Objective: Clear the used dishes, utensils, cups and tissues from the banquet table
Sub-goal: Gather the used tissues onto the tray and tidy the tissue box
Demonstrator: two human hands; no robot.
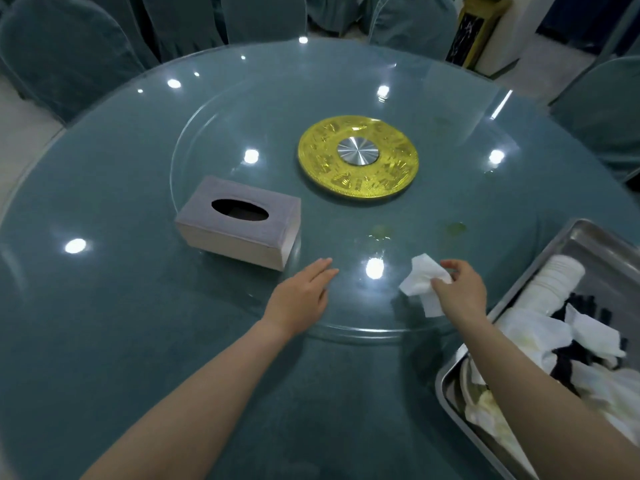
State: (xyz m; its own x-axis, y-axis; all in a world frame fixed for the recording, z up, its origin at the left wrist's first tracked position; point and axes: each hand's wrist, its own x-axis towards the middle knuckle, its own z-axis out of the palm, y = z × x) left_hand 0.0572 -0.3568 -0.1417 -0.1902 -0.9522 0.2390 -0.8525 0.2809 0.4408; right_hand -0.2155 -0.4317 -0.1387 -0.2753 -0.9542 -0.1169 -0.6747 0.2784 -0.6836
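Now the right hand (462, 289) pinches a white tissue (420, 282) over the glass turntable (242, 109), just beside the steel tray (585, 233) of what look like cups and tissues; the left hand (301, 296) lies flat, fingers released.

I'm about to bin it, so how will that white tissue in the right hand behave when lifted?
The tissue looks crumpled and droops from the right hand, so it is probably floppy and very light. It likely won't roll or break, though loose corners may trail.
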